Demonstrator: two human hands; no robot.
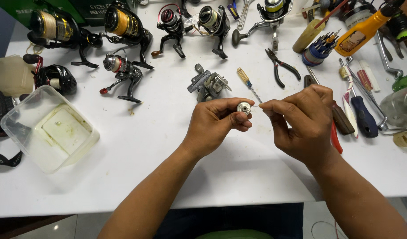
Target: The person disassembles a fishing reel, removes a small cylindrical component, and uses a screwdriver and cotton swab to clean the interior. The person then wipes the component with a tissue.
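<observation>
At frame centre my left hand (214, 121) grips a small metal part (243, 107); my right hand (300, 119) pinches something thin against it, above the counter (168, 146).

The left hand (214, 121) covers most of the small metal part (244, 107). Whatever the right hand (300, 121) pinches beside that part is too thin to identify. The bottle (400, 104) right of it is cut by the frame edge.
</observation>
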